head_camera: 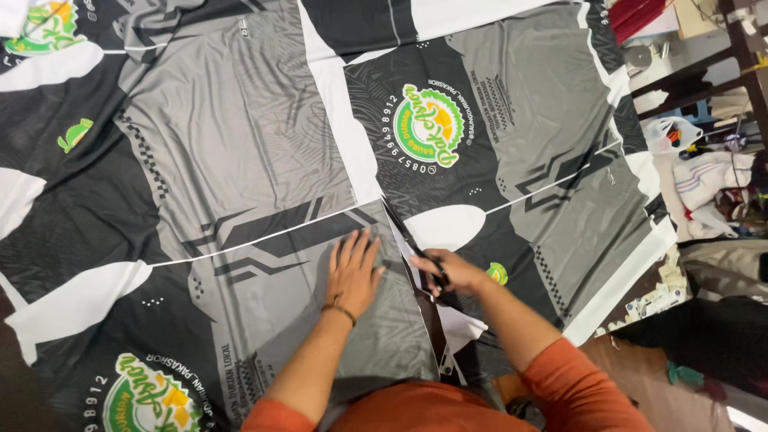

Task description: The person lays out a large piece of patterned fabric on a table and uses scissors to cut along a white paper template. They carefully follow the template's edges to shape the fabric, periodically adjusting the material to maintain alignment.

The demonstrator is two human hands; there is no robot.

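A large sheet of printed fabric [240, 144], grey, black and white with round green and yellow emblems, covers the table. My left hand [353, 272] lies flat on a grey panel, fingers spread, pressing the cloth down. My right hand [448, 274] grips a pair of black scissors [406, 236] whose blades point up and left along a cut line beside a white strip. The cloth is parted below the scissors, showing a dark gap near my body.
The table's right edge [620, 300] runs diagonally, with fabric scraps [660, 292] on the floor beside it. White bags and folded cloth [704, 180] pile up at the right under a dark wooden frame [744, 56].
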